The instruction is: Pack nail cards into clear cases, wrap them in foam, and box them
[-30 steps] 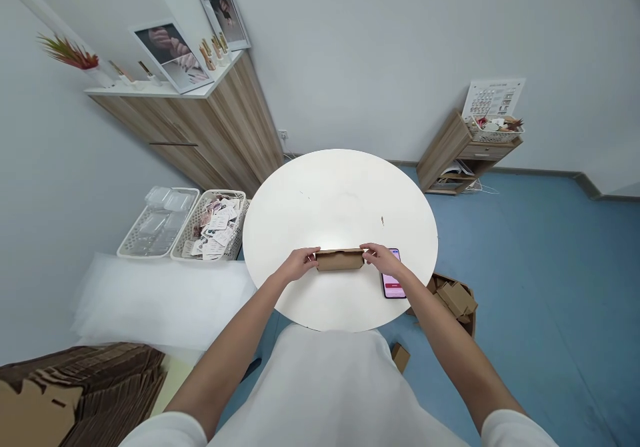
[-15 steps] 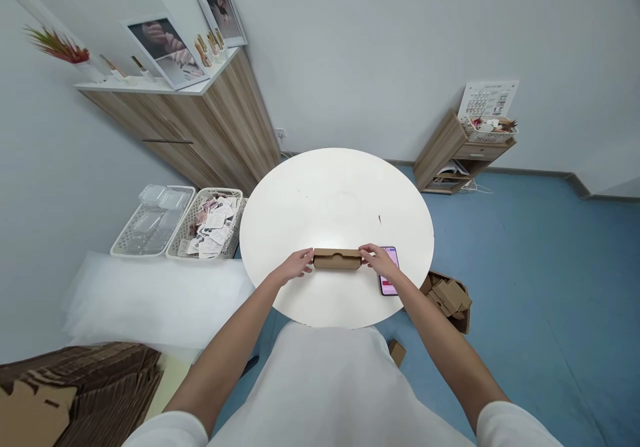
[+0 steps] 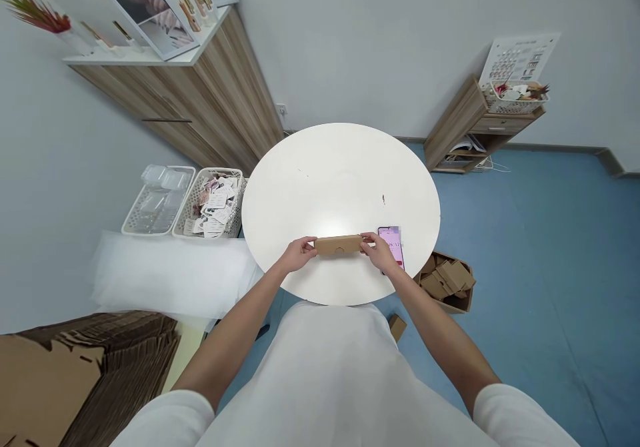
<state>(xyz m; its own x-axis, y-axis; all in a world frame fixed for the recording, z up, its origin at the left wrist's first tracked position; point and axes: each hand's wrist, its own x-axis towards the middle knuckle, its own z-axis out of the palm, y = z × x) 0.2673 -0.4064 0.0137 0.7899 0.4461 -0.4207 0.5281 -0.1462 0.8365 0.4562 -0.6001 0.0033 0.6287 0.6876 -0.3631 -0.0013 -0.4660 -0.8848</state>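
Note:
A small flat brown cardboard box (image 3: 339,245) lies on the near part of the round white table (image 3: 340,187). My left hand (image 3: 299,254) grips its left end and my right hand (image 3: 378,253) grips its right end, fingers curled round the edges. The box looks closed, with a small thumb notch on its near side. A phone (image 3: 393,245) with a lit pink screen lies on the table just right of my right hand.
Two white baskets (image 3: 159,200) stand left of the table, one with clear trays, one with printed cards (image 3: 215,203). Stacked flat cardboard (image 3: 90,360) lies at lower left. An open carton of folded boxes (image 3: 445,280) sits on the blue floor at right. Wooden cabinets line the wall.
The box's lid has gone from partly raised to flat and closed between my hands. The camera has tipped, shifting the scene slightly up in the frame.

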